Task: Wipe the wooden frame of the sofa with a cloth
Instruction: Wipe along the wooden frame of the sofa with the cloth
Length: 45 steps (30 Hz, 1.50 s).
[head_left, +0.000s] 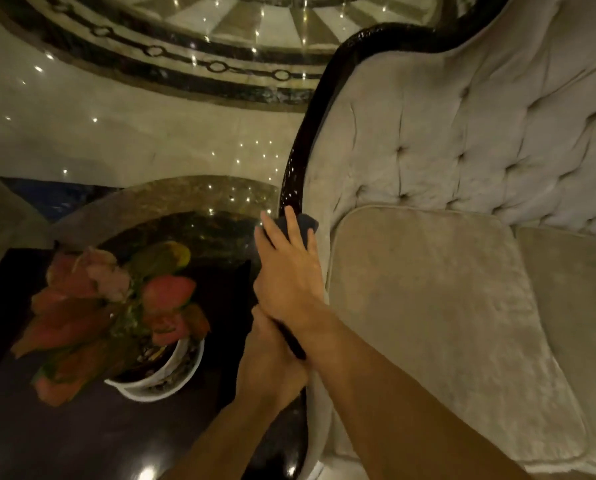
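Dark wooden frame (291,174): glossy rail edging the arm of the grey sofa (463,150).
Cloth (307,221): dark, on the rail, under my right hand (289,271).
Right hand: fingers laid out, pressing the cloth.
Left hand (272,362): clenched round the rail, nearer me.
White pot (172,379): holds a red-green leafy plant (116,299); stands on the side table (47,438).

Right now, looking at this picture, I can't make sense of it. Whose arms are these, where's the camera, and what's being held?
There is no machine here. A camera worn on a person's head looks down at their own bare arms. The right hand lays flat fingers on a dark cloth, pressing it onto the sofa's glossy wooden frame. The left hand, nearer the camera, seems to grip that frame. A pale seat cushion lies to the right. On the left, a side table carries a potted plant.
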Each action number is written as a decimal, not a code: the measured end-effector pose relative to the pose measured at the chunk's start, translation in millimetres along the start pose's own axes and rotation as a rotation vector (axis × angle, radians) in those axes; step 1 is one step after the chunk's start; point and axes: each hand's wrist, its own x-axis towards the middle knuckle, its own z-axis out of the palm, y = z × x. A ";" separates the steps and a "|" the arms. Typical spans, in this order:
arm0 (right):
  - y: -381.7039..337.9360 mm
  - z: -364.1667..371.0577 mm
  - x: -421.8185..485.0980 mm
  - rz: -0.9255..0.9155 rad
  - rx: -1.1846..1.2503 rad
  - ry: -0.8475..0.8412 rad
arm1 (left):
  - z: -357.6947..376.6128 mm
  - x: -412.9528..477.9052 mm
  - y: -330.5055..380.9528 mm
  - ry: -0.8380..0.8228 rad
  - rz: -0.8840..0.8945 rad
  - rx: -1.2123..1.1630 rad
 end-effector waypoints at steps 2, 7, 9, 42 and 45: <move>21.1 -12.1 47.9 0.000 0.137 -0.065 | 6.3 28.2 24.0 0.107 -0.089 -0.040; 64.6 -13.0 141.2 -0.008 0.198 -0.092 | 16.0 115.3 64.7 0.275 -0.066 0.347; 82.8 -10.4 176.5 -0.002 0.138 -0.064 | 15.7 148.6 72.2 0.282 -0.034 0.446; 406.9 -295.4 385.0 -0.171 -1.276 -0.458 | 91.1 530.5 339.1 0.270 0.596 0.787; 392.9 -329.1 389.0 -0.199 -1.559 -0.615 | 89.2 527.3 341.2 0.230 0.590 0.770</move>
